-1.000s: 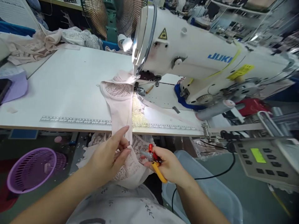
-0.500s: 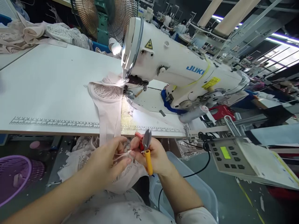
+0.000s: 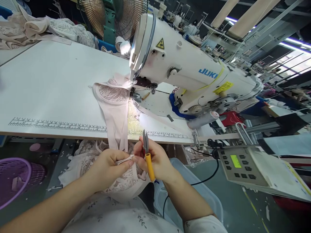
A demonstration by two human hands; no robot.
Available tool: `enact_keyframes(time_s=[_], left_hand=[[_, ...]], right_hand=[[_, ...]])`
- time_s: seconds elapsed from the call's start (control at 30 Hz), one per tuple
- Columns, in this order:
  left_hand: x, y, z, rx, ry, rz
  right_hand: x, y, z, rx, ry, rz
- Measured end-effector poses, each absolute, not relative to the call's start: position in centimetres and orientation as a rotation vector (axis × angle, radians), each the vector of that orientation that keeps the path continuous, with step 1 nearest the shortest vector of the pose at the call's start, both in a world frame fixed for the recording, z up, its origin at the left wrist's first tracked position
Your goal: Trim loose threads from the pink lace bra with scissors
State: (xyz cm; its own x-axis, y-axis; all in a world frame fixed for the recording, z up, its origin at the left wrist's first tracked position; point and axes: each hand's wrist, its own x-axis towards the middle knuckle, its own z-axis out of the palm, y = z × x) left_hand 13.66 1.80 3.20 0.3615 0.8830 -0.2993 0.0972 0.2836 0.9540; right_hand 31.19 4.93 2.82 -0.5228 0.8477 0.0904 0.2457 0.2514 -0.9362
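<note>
My left hand (image 3: 110,166) is closed, pinching a thin pale pink strap (image 3: 125,160) between thumb and fingers. Beside it, my right hand (image 3: 152,158) is closed round small scissors (image 3: 148,158) with an orange handle, their blades pointing up. Its thumb and fingertip also pinch the strap's end close to my left fingertips. Below both hands, a pale pink lace bra (image 3: 130,184) lies on my lap. Another lace bra (image 3: 113,103) sits at the needle of the sewing machine (image 3: 179,58), its band hanging over the table's front edge.
The white table (image 3: 60,87) carries a printed ruler along its front. Lace pieces (image 3: 70,34) are heaped at the back left, near a fan (image 3: 110,26). A purple basket (image 3: 29,174) stands at lower left, a clear plastic tub (image 3: 213,200) beneath my right arm. A control panel (image 3: 240,163) juts out at right.
My left fingers have closed from a looser hold onto the strap. The scissors have turned so their blades show narrower. The view has shifted slightly.
</note>
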Motion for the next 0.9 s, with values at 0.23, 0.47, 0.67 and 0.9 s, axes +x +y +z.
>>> enact_keyframes(time_s=[0.23, 0.47, 0.67, 0.9], left_hand=[[12.2, 2.7, 3.2, 1.109, 1.07, 0.529], [12.0, 3.4, 2.4, 1.075, 1.083, 0.446], [12.1, 3.7, 1.6, 0.909, 1.037, 0.453], [12.1, 3.8, 1.7, 0.743, 0.966, 0.473]], right_hand=[[33.9, 5.2, 1.8, -0.85, -2.408, 1.54], [34.7, 3.7, 0.3, -0.956, -2.584, 1.432], [34.4, 3.5, 1.0, -1.123, -2.637, 1.338], [34.3, 3.1, 1.1, -1.157, -2.654, 1.288]])
